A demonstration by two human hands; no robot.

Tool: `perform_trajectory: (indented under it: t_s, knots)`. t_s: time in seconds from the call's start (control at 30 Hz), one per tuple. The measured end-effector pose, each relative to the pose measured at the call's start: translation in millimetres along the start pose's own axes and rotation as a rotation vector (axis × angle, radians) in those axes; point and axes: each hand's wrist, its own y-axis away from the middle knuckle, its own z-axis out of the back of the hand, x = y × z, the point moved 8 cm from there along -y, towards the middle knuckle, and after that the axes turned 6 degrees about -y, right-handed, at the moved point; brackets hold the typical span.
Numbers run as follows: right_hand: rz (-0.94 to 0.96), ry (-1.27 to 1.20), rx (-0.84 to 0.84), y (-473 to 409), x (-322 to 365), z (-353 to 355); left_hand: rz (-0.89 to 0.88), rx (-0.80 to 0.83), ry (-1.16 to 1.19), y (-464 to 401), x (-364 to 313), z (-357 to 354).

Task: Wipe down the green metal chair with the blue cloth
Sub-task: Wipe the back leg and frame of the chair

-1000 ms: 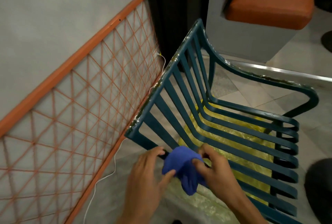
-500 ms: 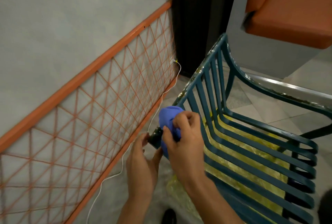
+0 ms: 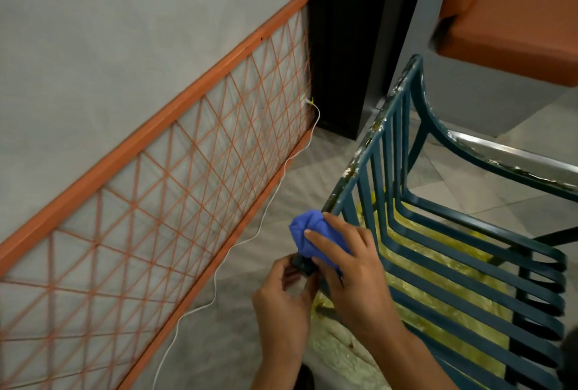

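- Right hand is gripping the bunched blue cloth and pressing it onto the near corner of the green metal chair, where the top rail meets the end post.
- Left hand is pinching a small dark part at that same chair corner, just under the cloth; can't tell what the part is.
- Progress, my read: early. Only that corner is getting wiped. Top rail running away from the corner is showing chipped paint and whitish spots; back slats, seat slats and the far armrest are looking untouched.
- Left to do: rail, slats, armrests; legs are mostly out of view.
- Yellow plastic sheet is lying under the chair seat.
- White cable is trailing on the floor between the chair and the orange lattice wall panel, a snag risk near the feet.
- Orange seat cushion is sitting beyond the chair's far side, crowding access there.
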Motion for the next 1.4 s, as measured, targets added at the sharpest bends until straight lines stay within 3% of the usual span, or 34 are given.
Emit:
perform_trajectory:
  t_s: [0.13, 0.2, 0.3, 0.4, 0.53, 0.6, 0.77, 0.87, 0.97, 1.07, 1.13, 1.23, 1.33, 1.4]
  knots:
    - [0.134, 0.076, 0.078, 3.4, 13.4, -0.3, 0.021, 0.006, 0.048, -0.7, -1.0, -1.4]
    - [0.111, 0.122, 0.057, -10.5, 11.2, 5.5, 0.006, 0.016, 0.052, -0.1, -5.8, -2.3]
    - [0.048, 0.114, 0.018, -5.8, 14.0, 3.7, 0.121, 0.023, 0.215, -2.4, -2.9, -1.7]
    - [0.063, 0.104, 0.091, 2.5, 19.9, -3.8, 0.204, 0.133, 0.361, -1.9, -7.3, -8.2]
    - [0.013, 0.177, 0.088, -14.4, 22.3, -1.4, 0.367, 0.096, 0.542, -2.1, 0.8, -10.4]
    - [0.029, 0.206, 0.118, -8.2, 29.8, -4.1, 0.43, 0.176, 0.645, -2.2, -0.8, -16.3]
    - [0.06, 0.257, 0.116, -15.8, 25.6, -0.3, 0.409, 0.13, 0.581, -5.8, 2.0, -14.8]
    - [0.085, 0.266, 0.141, -4.2, 34.4, -6.2, 0.512, 0.201, 0.748, -2.4, 1.5, -21.7]
    - [0.104, 0.262, 0.171, -8.1, 28.8, -4.5, 0.454, 0.172, 0.664, -4.1, 2.4, -16.0]
    - [0.003, 0.272, 0.101, -23.1, 16.2, 3.1, 0.311, 0.139, 0.376, -6.9, 2.9, -13.2]
    - [0.013, 0.264, 0.103, -13.9, 24.2, -0.1, 0.349, 0.115, 0.437, -5.3, 6.2, -9.6]
    - [0.108, 0.249, 0.165, -2.6, 34.9, -4.2, 0.442, 0.22, 0.679, -2.5, -3.9, -17.1]
    - [0.054, 0.229, 0.128, -17.5, 21.8, 2.2, 0.366, 0.172, 0.465, -6.0, 2.3, -13.5]
    - [0.007, 0.228, 0.106, -15.7, 21.9, 2.5, 0.395, 0.138, 0.47, -5.0, 11.2, -11.9]
